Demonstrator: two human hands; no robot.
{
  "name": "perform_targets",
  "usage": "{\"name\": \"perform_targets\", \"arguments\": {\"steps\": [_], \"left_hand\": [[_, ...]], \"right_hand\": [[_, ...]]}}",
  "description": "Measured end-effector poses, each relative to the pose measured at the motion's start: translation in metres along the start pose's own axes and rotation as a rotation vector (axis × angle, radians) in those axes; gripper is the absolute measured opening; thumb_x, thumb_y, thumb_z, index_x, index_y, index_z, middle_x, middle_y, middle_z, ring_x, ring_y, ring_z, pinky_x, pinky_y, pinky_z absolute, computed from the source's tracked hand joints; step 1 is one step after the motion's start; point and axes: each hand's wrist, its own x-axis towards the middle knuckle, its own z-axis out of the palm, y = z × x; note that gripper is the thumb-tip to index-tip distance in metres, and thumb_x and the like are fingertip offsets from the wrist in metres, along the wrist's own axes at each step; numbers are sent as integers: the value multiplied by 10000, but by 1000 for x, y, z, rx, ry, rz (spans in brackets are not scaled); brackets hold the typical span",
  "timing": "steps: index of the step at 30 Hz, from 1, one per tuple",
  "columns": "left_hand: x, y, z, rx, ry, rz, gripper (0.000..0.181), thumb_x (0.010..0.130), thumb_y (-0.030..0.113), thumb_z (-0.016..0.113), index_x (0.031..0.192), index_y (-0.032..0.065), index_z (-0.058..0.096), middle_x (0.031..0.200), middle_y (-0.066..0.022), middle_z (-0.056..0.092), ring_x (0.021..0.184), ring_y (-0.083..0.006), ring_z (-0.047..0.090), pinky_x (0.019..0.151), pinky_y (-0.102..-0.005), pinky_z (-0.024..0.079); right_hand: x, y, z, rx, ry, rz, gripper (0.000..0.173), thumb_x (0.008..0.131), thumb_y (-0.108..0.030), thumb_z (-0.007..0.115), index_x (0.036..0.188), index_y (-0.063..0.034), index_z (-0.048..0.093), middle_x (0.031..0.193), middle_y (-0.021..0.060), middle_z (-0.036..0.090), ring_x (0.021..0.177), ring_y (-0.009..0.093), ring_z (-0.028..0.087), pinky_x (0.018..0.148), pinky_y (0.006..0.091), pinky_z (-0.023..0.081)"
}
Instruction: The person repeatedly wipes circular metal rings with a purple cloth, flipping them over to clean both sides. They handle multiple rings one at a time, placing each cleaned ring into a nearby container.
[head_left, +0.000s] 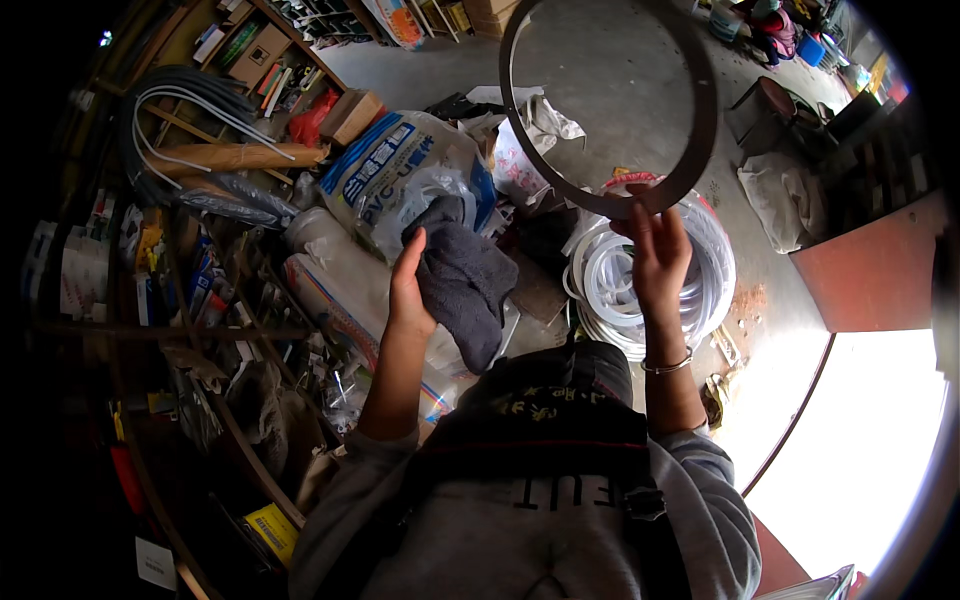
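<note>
A dark grey cloth (466, 281) hangs bunched from my left hand (409, 296), its thumb pointing up along the cloth's near side. My right hand (660, 259) pinches the lower rim of a large flat dark ring (701, 97), raised in front of me. The ring's top edge runs out of the picture, and its material is hard to tell. Below the right hand lie coils of clear and white hose (709, 262) in plastic wrap. Beyond the cloth stands a stuffed white and blue plastic sack (390, 172) that bears printing.
Crowded shelves (202, 300) of packaged goods line the left. A black hose coil (146, 120) and a brown wrapped roll (240, 156) lie at upper left. Another person (780, 34) is at far upper right. A reddish-brown panel (874, 262) edges the bright opening at right.
</note>
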Motion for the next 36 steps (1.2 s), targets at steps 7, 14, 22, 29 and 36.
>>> {"name": "perform_targets", "arguments": {"steps": [7,14,22,29,36], "left_hand": [[-25,-12,20,277,-98,248,569,925,382,449,1318,-24,377,1230,-124,499,1116,-211,496,959,-352,383],[-36,-9,41,551,41,426,520,757,134,605,1219,-53,457,1132,-133,534,1054,-209,515,943,-328,374],[-43,14,14,724,-58,420,496,644,145,583,1095,-49,512,1026,-107,557,960,-184,522,887,-307,379],[-42,23,-21,711,-407,304,449,603,124,573,1012,-56,528,986,-131,552,925,-201,525,855,-314,384],[-32,14,-29,780,-592,130,356,709,5,609,1053,-35,527,1018,-100,541,952,-171,518,861,-295,383]], "right_hand": [[-21,13,25,-813,-149,-704,354,666,17,611,1005,-82,647,1029,106,656,942,255,649,729,330,541],[-43,43,41,-547,-354,-450,340,768,-86,604,1107,-105,583,1113,116,607,1005,261,609,793,322,514],[-66,89,30,766,-479,1081,638,914,-494,445,1311,1,384,1248,143,506,1150,262,490,968,417,411],[-41,75,47,1257,-248,923,690,897,-582,389,1261,1,452,1237,147,515,1124,251,497,1001,374,356],[-16,74,23,1025,-168,788,369,927,-422,465,956,-58,525,699,68,575,570,130,502,484,228,372]]}}
